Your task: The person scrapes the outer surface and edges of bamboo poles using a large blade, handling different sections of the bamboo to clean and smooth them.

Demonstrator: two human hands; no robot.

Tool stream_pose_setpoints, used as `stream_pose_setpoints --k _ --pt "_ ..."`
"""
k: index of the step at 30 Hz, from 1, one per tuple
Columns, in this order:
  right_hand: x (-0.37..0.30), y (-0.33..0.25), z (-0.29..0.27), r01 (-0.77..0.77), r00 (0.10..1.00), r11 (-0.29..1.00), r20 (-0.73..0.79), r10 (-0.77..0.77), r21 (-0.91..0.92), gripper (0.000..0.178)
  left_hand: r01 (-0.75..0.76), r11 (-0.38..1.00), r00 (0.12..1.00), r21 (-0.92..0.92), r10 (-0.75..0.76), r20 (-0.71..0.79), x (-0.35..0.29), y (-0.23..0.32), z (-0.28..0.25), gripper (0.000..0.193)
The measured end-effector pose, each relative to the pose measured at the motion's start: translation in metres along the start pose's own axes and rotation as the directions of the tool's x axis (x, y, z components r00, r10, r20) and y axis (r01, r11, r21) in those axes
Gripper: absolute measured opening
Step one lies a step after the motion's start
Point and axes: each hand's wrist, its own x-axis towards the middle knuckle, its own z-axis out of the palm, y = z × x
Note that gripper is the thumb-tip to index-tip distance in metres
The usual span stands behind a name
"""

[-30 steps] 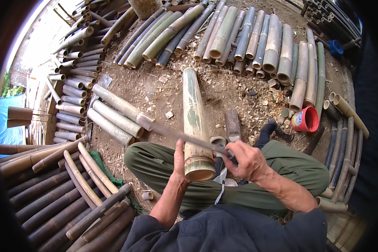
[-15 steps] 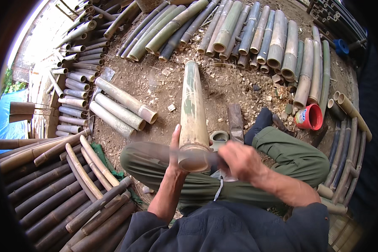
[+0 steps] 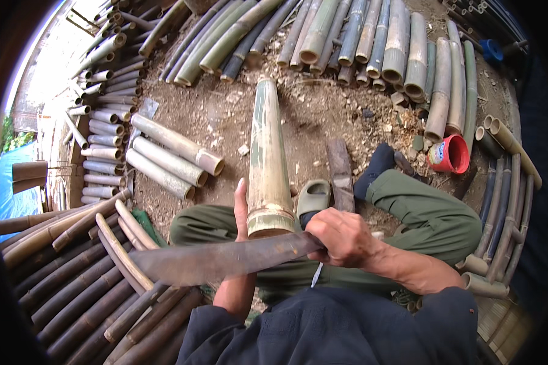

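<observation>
A thick bamboo tube (image 3: 268, 164), pale with green patches, points away from me between my folded legs. Along its left side near the close end, my left hand (image 3: 242, 213) supports it; the thumb shows, while its other fingers are hidden under the tube and behind the blade. My right hand (image 3: 342, 237) is wrapped round the handle of a machete (image 3: 225, 261). The broad dark blade lies crosswise to the left, just in front of the tube's near end, covering part of its rim and my left palm. Whether blade and tube touch, I cannot tell.
Three cut bamboo tubes (image 3: 170, 158) lie on the dirt at left. Rows of bamboo (image 3: 353, 42) line the far side, with dark poles (image 3: 67, 292) stacked near left. A red tin (image 3: 449, 154) stands at right. A wooden block (image 3: 340, 173) lies beside my sandal (image 3: 314, 198).
The machete blade has moved nearer to me, from across the tube's end to in front of it. My right hand has come slightly nearer, and the tube appears a little farther left.
</observation>
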Motion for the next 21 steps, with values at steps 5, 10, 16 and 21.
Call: stream_pose_setpoints --k 5,10,16,21 --pt "-0.006 -0.002 0.005 -0.147 0.989 0.988 0.003 0.146 0.041 0.019 -0.098 0.993 0.985 0.058 0.105 -0.133 -0.001 -0.010 -0.001 0.074" --pt "-0.005 0.012 0.013 -0.192 0.980 0.980 0.052 0.194 -0.049 0.025 -0.068 0.991 0.997 0.113 0.070 -0.012 0.007 -0.001 -0.004 0.073" --pt "-0.010 0.007 0.017 -0.157 0.985 0.987 0.063 0.159 -0.033 0.023 -0.051 0.992 0.999 0.115 0.052 -0.010 0.009 -0.003 -0.004 0.073" --pt "-0.004 -0.006 0.007 -0.041 0.991 0.994 -0.126 0.053 0.098 0.021 -0.049 0.988 0.997 0.144 0.056 -0.045 0.003 0.004 -0.014 0.074"
